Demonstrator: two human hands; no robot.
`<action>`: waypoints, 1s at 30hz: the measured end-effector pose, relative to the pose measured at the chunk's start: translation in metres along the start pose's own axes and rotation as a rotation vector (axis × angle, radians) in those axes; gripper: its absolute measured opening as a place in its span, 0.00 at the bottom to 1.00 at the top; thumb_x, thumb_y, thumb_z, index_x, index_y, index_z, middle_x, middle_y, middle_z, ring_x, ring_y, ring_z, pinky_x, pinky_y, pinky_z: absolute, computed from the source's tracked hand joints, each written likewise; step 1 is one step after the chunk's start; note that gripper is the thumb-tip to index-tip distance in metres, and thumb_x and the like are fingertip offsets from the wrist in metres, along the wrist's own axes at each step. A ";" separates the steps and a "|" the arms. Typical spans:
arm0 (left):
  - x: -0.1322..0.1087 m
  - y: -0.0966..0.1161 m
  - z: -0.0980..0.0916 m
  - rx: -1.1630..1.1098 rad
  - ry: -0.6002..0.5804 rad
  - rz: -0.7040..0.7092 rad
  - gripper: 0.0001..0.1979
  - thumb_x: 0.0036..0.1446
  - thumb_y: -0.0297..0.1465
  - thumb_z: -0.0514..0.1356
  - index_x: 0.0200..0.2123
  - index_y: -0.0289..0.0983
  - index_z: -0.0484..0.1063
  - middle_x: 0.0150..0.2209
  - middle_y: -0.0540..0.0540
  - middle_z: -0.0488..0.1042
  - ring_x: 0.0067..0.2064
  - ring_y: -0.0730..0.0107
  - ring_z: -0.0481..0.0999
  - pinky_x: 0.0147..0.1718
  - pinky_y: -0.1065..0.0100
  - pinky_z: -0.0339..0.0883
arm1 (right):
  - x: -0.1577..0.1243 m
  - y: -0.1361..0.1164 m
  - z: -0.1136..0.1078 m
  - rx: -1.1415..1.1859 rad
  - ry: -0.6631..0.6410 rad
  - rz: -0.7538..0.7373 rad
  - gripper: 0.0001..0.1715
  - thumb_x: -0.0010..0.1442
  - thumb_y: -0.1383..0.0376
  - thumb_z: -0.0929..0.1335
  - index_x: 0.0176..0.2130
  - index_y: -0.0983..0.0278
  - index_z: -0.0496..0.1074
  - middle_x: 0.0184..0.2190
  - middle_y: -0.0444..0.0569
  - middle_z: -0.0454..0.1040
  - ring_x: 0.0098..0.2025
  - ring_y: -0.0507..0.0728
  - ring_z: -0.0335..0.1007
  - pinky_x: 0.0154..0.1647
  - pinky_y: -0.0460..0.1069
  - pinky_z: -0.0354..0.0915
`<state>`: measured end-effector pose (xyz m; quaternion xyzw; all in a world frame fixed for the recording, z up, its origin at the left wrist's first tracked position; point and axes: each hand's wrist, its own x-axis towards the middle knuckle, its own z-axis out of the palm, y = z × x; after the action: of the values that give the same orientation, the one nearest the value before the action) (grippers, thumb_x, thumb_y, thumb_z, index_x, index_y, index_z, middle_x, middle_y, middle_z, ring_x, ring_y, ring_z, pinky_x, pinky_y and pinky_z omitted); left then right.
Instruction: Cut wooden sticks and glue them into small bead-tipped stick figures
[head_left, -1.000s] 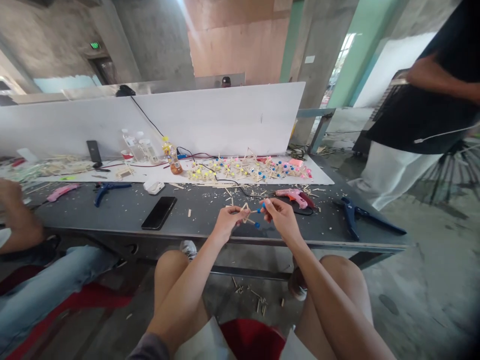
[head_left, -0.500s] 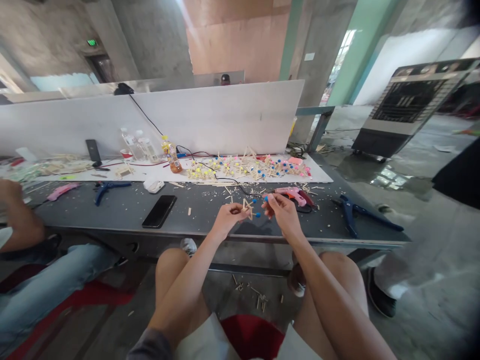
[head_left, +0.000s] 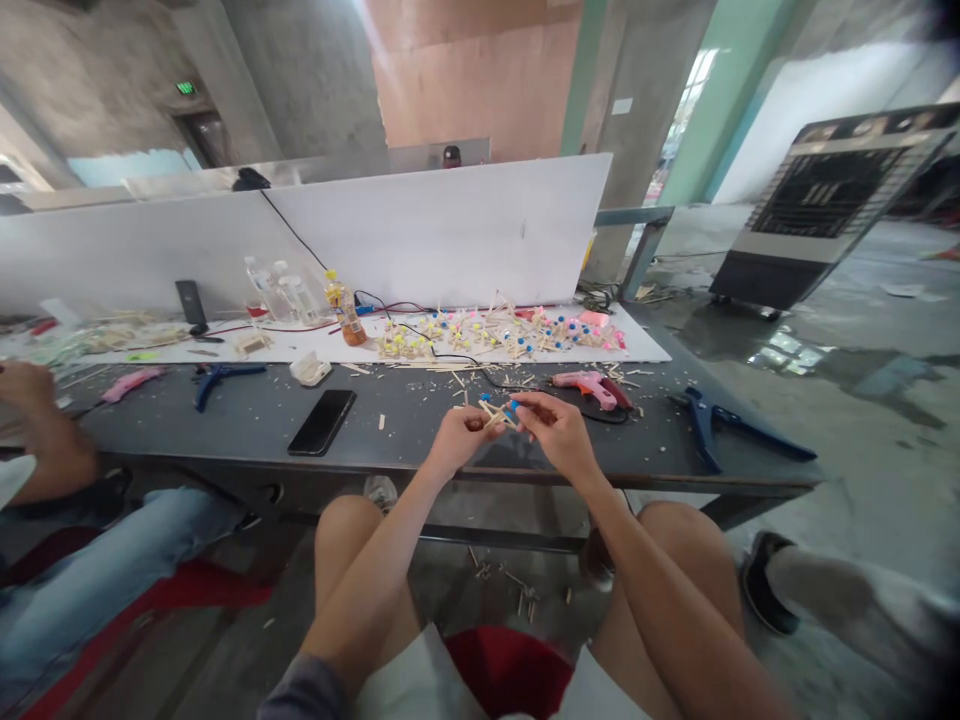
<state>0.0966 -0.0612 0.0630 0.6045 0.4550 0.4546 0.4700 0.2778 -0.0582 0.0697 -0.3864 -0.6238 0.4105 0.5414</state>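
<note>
Above the table's front edge, my left hand [head_left: 459, 437] pinches a small frame of thin wooden sticks [head_left: 493, 412] with blue balls at some of its ends. My right hand [head_left: 556, 428] is closed, its thumb and forefinger on a blue ball [head_left: 513, 406] that meets the frame's right side. Whether this ball is joined to the sticks I cannot tell, as the fingers hide part of it. A pink glue gun [head_left: 592, 388] lies just beyond my right hand.
Many stick pieces with coloured balls [head_left: 465, 335] cover a white board behind my hands. Blue cutters [head_left: 712, 425] lie at right, a black phone [head_left: 322, 422] at left. A drink bottle [head_left: 345, 312] stands farther back. Another person's arm [head_left: 52, 440] is at far left.
My right hand has moved left with the blue ball, up to the stick frame. The frame has turned in my left hand. At right, a bystander's leg has shifted.
</note>
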 end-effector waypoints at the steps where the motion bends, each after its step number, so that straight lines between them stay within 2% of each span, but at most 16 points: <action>1: -0.001 0.002 0.000 -0.007 -0.014 -0.001 0.24 0.42 0.50 0.70 0.23 0.32 0.73 0.18 0.55 0.57 0.22 0.80 0.51 0.22 0.72 0.43 | 0.000 0.001 0.000 -0.010 -0.008 0.002 0.18 0.58 0.54 0.71 0.45 0.61 0.79 0.30 0.49 0.78 0.27 0.56 0.71 0.25 0.49 0.64; 6: -0.002 0.006 0.000 0.036 -0.035 0.002 0.26 0.45 0.52 0.67 0.27 0.31 0.77 0.20 0.52 0.62 0.24 0.79 0.53 0.24 0.72 0.46 | -0.001 0.006 0.002 -0.048 -0.034 -0.006 0.19 0.60 0.53 0.70 0.47 0.59 0.79 0.25 0.48 0.76 0.26 0.57 0.70 0.26 0.50 0.63; 11: -0.002 0.004 -0.002 0.110 -0.032 0.023 0.26 0.46 0.52 0.67 0.27 0.31 0.78 0.21 0.51 0.63 0.26 0.76 0.55 0.25 0.72 0.47 | -0.001 0.005 0.003 -0.084 -0.047 -0.002 0.21 0.61 0.52 0.69 0.48 0.59 0.79 0.20 0.45 0.72 0.20 0.54 0.62 0.23 0.49 0.59; 21: -0.003 0.003 0.000 0.096 -0.037 0.046 0.23 0.49 0.49 0.66 0.25 0.32 0.77 0.21 0.52 0.62 0.25 0.77 0.54 0.25 0.71 0.46 | -0.002 0.003 0.003 -0.117 -0.051 0.006 0.21 0.59 0.52 0.69 0.47 0.60 0.80 0.30 0.48 0.78 0.20 0.52 0.59 0.21 0.48 0.56; 30: -0.004 0.003 -0.001 0.117 -0.037 0.063 0.24 0.49 0.50 0.65 0.24 0.32 0.76 0.20 0.52 0.63 0.25 0.76 0.55 0.25 0.71 0.46 | -0.002 0.001 0.003 -0.151 -0.048 -0.004 0.19 0.59 0.53 0.70 0.45 0.60 0.81 0.26 0.46 0.77 0.19 0.51 0.59 0.21 0.48 0.56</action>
<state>0.0953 -0.0652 0.0661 0.6535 0.4527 0.4305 0.4274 0.2748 -0.0606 0.0680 -0.4151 -0.6664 0.3704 0.4964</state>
